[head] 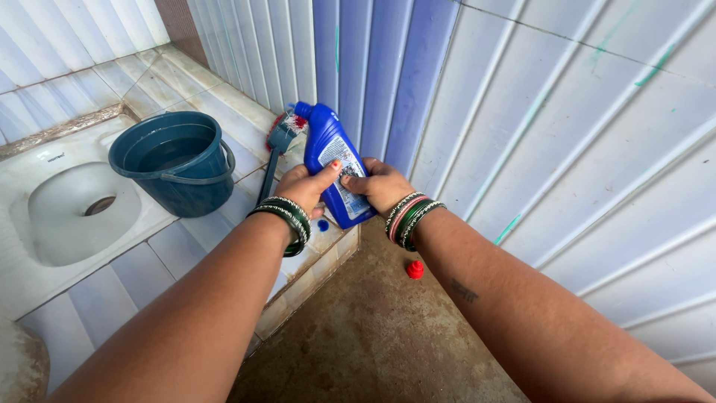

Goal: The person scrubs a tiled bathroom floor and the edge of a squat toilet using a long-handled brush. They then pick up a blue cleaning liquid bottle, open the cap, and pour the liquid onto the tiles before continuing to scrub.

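The blue bottle is held up over the corner of the raised tiled ledge, its long axis tilted, with the neck pointing up and away toward the wall and its base nearest the person. The left hand wraps its near left side, thumb laid across the label; the right hand closes on its right side, fingertips pressing the label. Ribbed wall panels stand close on the right; brown floor lies open below. A red cap rests on the floor. A brush lies just behind the bottle, a teal bucket farther left beside the squat pan.
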